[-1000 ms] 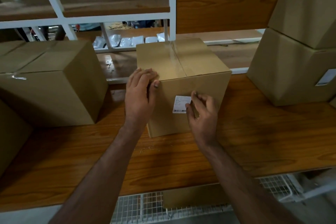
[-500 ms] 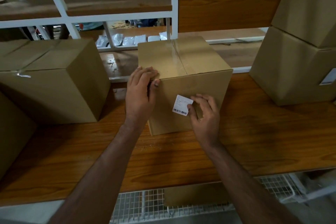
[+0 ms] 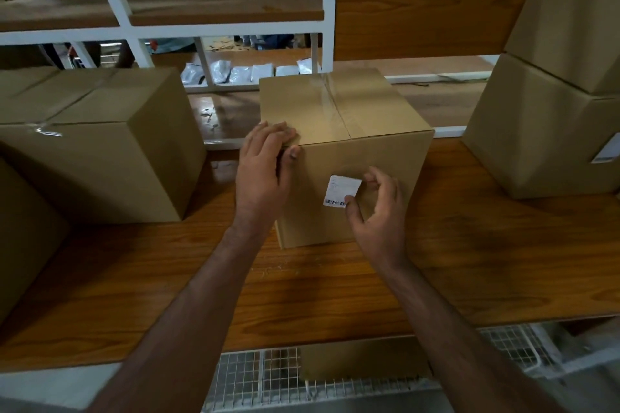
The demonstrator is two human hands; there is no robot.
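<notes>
A taped brown cardboard box stands in the middle of the wooden table. My left hand holds its upper left front corner, with the fingers bent over the top edge and the thumb on the front face. A small white barcode label sits tilted on the front face. My right hand pinches the label's right side, thumb on its lower right corner and curled fingers by its upper right corner.
A larger taped box stands at the left. Two stacked boxes stand at the right, one bearing a white label. Behind is a white shelf frame with white packets. Wire mesh runs below the table's front edge.
The label has gone from straight to tilted. My right hand's fingers moved off its face and curled at its right side. My left hand stayed on the corner.
</notes>
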